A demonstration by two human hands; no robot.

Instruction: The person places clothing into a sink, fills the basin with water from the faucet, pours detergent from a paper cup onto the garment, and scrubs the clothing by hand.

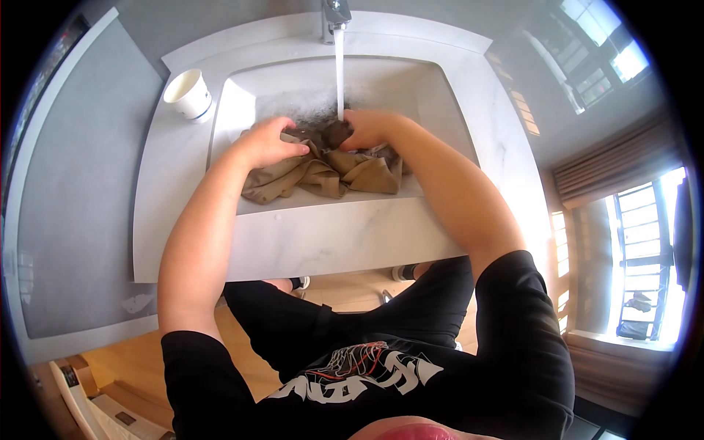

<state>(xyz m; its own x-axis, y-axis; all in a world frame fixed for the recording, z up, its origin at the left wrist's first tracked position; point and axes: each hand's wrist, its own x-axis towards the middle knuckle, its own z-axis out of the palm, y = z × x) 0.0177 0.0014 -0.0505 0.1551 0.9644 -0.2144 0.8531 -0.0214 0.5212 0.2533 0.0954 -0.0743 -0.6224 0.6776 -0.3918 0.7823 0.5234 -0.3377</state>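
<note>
A person in a black T-shirt and black trousers bends over a white sink [433, 95], both bare hands on a bundle of brown cloth [304, 176] heaped against the near side of the basin; the left hand [270, 142] rests on the cloth from its left, fingers spread and slightly curled, thumb apart; the right hand [364, 129] is closed around a dark, wet-looking fold beneath a stream of water [339, 70]; the water pours from a chrome faucet [336, 15] at the far edge, with pale froth showing beyond the hands. A white paper cup [187, 94] stands on the marbled desk [172, 161] to the left of the basin, its mouth turned toward the camera; at right, a brown curtain [616, 172] hangs above a barred, sunlit window [645, 249].
</note>
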